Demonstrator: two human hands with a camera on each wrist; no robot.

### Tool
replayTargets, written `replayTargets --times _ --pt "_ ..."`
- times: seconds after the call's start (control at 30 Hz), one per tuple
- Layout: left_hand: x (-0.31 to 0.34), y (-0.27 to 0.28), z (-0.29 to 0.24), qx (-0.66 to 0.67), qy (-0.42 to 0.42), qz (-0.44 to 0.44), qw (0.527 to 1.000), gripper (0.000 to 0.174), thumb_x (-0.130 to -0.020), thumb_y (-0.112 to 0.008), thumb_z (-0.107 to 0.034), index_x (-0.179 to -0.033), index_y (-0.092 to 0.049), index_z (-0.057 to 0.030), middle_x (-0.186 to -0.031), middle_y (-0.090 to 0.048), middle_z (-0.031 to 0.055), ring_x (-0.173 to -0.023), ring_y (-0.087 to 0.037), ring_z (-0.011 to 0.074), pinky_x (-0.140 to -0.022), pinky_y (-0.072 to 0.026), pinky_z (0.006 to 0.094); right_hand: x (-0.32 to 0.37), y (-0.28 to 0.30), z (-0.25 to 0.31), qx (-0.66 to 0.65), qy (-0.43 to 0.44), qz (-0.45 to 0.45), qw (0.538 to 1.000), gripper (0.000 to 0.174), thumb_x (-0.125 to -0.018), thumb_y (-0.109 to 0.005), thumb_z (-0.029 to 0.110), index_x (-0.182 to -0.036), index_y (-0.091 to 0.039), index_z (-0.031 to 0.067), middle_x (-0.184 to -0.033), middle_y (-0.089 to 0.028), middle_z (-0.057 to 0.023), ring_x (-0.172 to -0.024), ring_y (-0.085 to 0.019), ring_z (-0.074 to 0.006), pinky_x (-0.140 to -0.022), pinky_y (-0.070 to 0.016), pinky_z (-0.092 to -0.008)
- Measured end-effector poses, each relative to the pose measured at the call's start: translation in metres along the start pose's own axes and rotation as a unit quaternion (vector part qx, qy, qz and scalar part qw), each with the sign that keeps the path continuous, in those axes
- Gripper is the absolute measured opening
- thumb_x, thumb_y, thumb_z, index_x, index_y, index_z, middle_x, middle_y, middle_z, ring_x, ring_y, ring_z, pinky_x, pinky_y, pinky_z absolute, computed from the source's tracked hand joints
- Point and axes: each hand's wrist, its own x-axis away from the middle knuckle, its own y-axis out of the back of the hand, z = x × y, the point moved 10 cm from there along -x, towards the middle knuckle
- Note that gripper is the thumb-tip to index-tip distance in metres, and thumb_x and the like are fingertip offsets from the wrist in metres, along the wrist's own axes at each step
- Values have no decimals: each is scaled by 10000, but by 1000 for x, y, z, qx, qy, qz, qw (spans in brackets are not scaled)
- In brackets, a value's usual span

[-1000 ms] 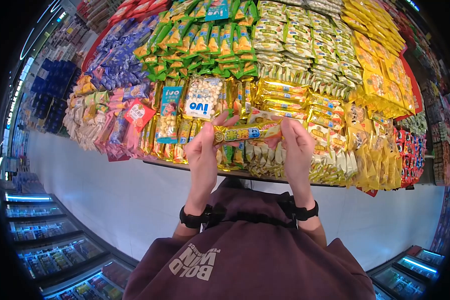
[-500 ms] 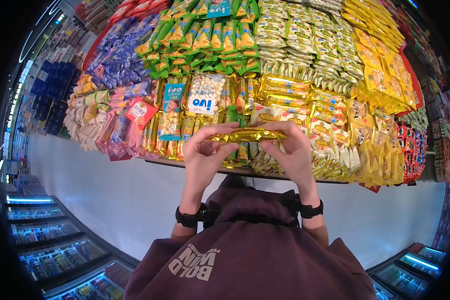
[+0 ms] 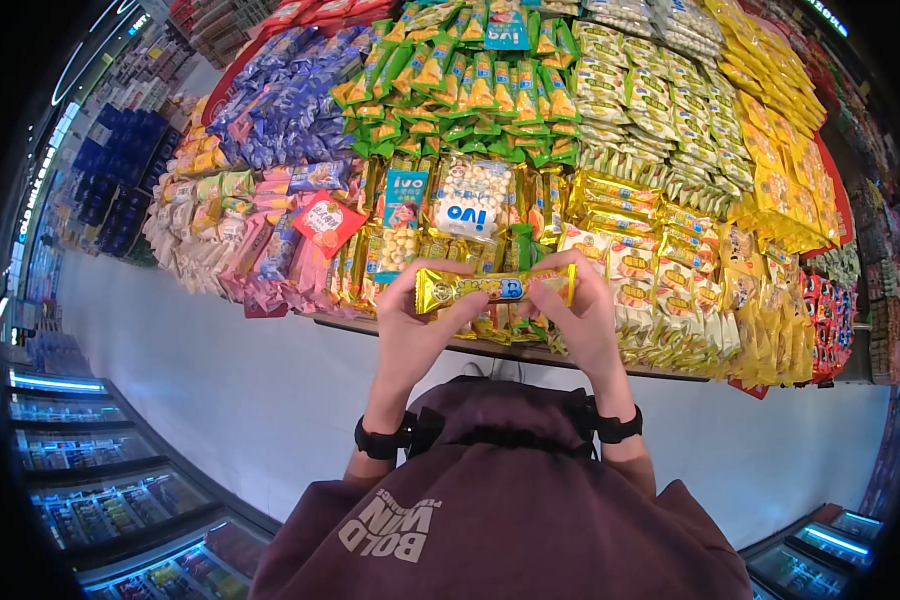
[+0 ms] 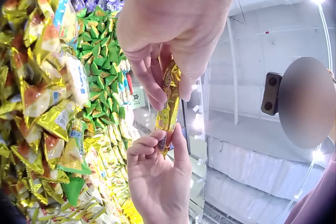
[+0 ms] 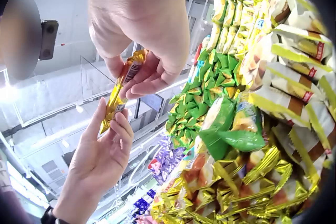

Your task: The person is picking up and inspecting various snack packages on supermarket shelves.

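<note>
The left hand (image 3: 412,325) and the right hand (image 3: 582,315) pinch opposite ends of a gold-wrapped bar (image 3: 495,288), fingers curled round it. It lies level between them, printed side up, and beyond both hands sit piled green packets (image 3: 470,85).

Bar (image 3: 497,289): lettering was partly covered by thumbs (image 3: 462,313).
Shoes (image 3: 508,371): were partly hidden.
Red packs (image 3: 348,11): were cut off above.
Freezer goods (image 3: 92,513): were too small to tell.
</note>
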Motion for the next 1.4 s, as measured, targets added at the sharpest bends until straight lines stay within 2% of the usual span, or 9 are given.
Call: replayTargets --times 0.03,0.13,0.17,0.37,0.47,0.73,0.93,1.23,1.4 --pt "0 6 1 10 5 -6 1000 270 -842 -741 15 -1084 -622 29 -949 -686 76 -805 -694 129 -656 -574 234 0 -3 -8 -27 -30 1 999 305 -898 -694 27 -1149 -521 12 -1005 -666 -74 -904 -666 -123 -796 -520 -243" --pt "1 18 4 33 20 -5 999 256 -845 -736 16 -1072 -619 32 -951 -681 91 -809 -709 155 -660 -583 241 -1 -18 19 100 143 -6 985 398 -833 -734 -30 -1163 -517 19 -1107 -649 -93 -1027 -631 -139 -883 -503 -264" --pt "3 21 7 40 26 -1 999 251 -846 -735 17 -1068 -619 33 -954 -678 97 -809 -713 163 -661 -585 243 1 -20 19 115 147 -7 982 470 -775 -765 -65 -1172 -529 20 -1175 -626 -99 -1107 -591 -150 -945 -479 -280" --pt "7 29 6 14 -9 23 1000 334 -798 -779 21 -1085 -608 22 -1017 -670 109 -865 -700 162 -732 -589 263 10 -23 -2 89 104 -17 990 394 -789 -760 -66 -1141 -595 -6 -1131 -644 -86 -1043 -609 -124 -913 -492 -268" --pt "8 40 -6 -10 -60 17 998 380 -747 -813 5 -1072 -617 8 -1098 -644 86 -1030 -636 174 -878 -522 296 6 -31 -5 94 94 -13 991 363 -800 -760 -53 -1128 -611 -10 -1096 -654 -72 -1014 -617 -119 -901 -491 -261" --pt "15 57 3 -39 -47 48 997 350 -749 -827 10 -1045 -638 7 -1056 -666 86 -984 -633 134 -846 -528 277 3 -52 -3 220 117 36 968 276 -767 -816 69 -1013 -702 15 -975 -692 -78 -928 -656 -153 -828 -497 -292" --pt "10 47 11 -44 -31 59 997 351 -742 -830 12 -1036 -640 0 -1006 -676 76 -949 -641 127 -836 -520 272 4 -42 -5 251 58 28 966 265 -742 -808 -19 -983 -706 24 -943 -692 -77 -888 -653 -158 -808 -502 -293" --pt "-4 -22 15 -104 -58 109 987 405 -677 -842 51 -1028 -647 -7 -1018 -685 96 -956 -643 157 -885 -502 304 15 12 23 328 140 -4 934 270 -725 -821 63 -974 -720 42 -959 -700 -60 -921 -639 -218 -800 -520 -324" --pt "-12 -95 31 -93 20 165 982 387 -725 -817 48 -1065 -638 0 -1043 -678 84 -1011 -626 153 -925 -486 312 29 57 54 461 145 27 875 255 -752 -778 63 -994 -703 49 -965 -676 -63 -921 -583 -247 -845 -489 -343"
